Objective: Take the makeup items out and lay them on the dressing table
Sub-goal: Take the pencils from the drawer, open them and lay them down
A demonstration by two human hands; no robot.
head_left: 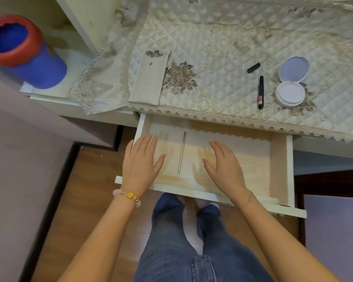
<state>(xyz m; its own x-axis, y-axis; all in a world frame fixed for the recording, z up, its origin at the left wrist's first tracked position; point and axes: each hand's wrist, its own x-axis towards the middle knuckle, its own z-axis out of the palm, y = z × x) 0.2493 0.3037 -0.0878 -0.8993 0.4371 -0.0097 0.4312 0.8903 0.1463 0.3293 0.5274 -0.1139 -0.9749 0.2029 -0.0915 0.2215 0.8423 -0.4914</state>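
The slim pencil [182, 152] lies lengthwise between both hands. Left hand [141, 161] and right hand [222, 161] hover flat, empty, roughly equally near

1. A blue bin [39, 68] with a red liner stands at the upper left, on a white ledge [49, 94].
2. A quilted cream cloth [222, 37] with lace trim and embroidered flowers covers the tabletop.
3. A beige fabric pouch [149, 78] lies on the cloth's left part.
4. Wood flooring [86, 200] shows below.
5. Blue jeans [171, 241] fill the bottom centre.
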